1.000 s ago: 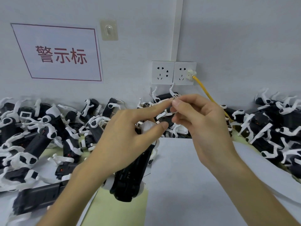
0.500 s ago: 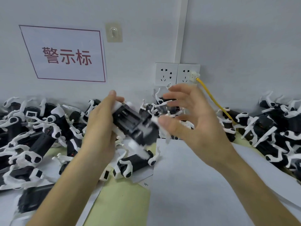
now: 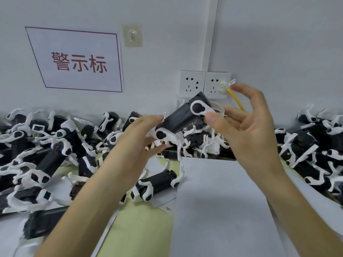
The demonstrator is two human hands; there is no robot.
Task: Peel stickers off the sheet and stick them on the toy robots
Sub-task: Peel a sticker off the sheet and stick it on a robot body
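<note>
A black toy robot with white legs is held in the air, tilted with its upper end to the right. My left hand grips its lower end between thumb and fingers. My right hand pinches its upper end, the thumb pressing on a white hip joint. A small printed white sticker shows just above my right index fingertip; I cannot tell whether it clings to the finger. A large white sheet lies on the table below my right forearm.
Piles of black-and-white toy robots cover the table at left, behind the hands and at right. One robot lies by the sheet's left edge. A yellow cable runs from the wall sockets.
The robot has swung from pointing down-right to tilting up-right. My right hand, spread beside it half a second ago, now pinches its upper end. One second ago both hands pinched something small together.
</note>
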